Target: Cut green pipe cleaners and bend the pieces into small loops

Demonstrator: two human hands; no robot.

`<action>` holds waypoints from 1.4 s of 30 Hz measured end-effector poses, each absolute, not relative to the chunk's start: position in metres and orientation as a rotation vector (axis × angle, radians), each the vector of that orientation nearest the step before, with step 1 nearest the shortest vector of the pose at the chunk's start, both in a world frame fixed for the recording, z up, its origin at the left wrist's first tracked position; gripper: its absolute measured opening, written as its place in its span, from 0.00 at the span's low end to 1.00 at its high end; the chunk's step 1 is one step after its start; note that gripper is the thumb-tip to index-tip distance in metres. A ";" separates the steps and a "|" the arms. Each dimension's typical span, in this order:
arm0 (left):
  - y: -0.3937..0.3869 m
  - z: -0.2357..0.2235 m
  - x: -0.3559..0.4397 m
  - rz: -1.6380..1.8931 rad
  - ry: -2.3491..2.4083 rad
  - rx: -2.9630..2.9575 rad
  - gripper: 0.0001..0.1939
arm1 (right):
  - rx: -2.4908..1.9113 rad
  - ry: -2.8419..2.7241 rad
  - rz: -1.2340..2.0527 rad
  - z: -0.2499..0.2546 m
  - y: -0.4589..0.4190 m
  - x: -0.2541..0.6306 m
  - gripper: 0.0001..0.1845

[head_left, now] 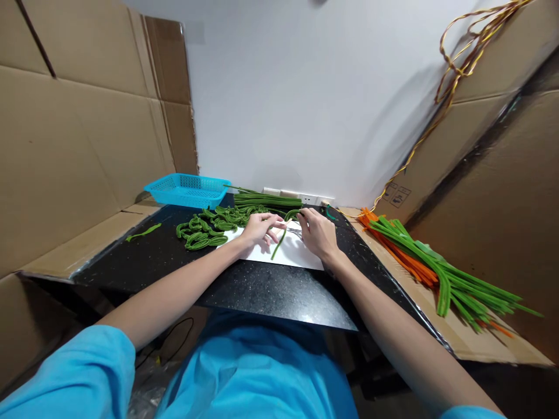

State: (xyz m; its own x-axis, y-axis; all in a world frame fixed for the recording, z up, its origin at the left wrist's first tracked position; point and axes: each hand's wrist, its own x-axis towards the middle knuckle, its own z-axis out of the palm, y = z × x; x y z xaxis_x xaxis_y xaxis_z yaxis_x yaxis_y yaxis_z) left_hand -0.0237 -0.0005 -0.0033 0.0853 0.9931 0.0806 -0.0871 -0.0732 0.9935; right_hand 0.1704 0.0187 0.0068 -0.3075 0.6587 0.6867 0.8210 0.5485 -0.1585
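Note:
Between my two hands is a green pipe cleaner [278, 245], bent in a loop at the top with a loose tail hanging down over a white sheet [301, 258]. My left hand [262, 228] has thumb and index tips pinched at the stem, its other fingers loosely spread. On the other side, my right hand [318, 234] is closed with its fingertips on the upper bend. Thin grey wire-like pieces [295, 233] lie on the sheet beside the right fingers. A pile of coiled green pipe cleaners [205, 228] sits just left of my left hand.
Straight green stems [266, 201] lie in a bundle behind my hands, near a power strip [309, 199]. A blue basket [187, 191] stands at the back left. Green and orange stems [419, 259] rest on cardboard at right. Cardboard walls [87, 116] flank the black table [271, 294].

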 end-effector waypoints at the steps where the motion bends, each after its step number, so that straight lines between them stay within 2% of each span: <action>1: -0.001 -0.003 -0.024 1.198 1.018 1.211 0.17 | -1.171 -2.063 -0.265 0.006 0.019 0.170 0.16; 4: -0.002 -0.001 -0.025 1.087 0.874 1.148 0.19 | -1.127 -2.063 -0.199 0.004 0.021 0.169 0.16; 10: -0.002 0.004 -0.028 1.140 0.754 1.076 0.11 | -1.140 -2.114 -0.158 0.002 0.021 0.167 0.17; 21: -0.005 -0.003 -0.025 0.982 0.728 1.322 0.22 | -1.153 -2.091 -0.118 0.003 0.024 0.170 0.15; 26: -0.006 -0.003 -0.023 0.965 0.681 1.345 0.23 | -1.091 -2.063 -0.039 0.002 0.027 0.171 0.15; 42: -0.005 -0.004 -0.020 1.094 0.704 1.413 0.23 | -0.919 -1.903 0.744 0.008 0.026 0.166 0.23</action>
State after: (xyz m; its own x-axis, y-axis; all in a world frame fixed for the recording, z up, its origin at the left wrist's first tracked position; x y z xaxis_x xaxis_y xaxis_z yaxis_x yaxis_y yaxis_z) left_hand -0.0201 -0.0047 -0.0043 0.3838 0.8972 0.2185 -0.1729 -0.1626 0.9714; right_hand 0.1664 0.0262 0.0084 -0.3483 0.8250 0.4450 0.3044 0.5486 -0.7787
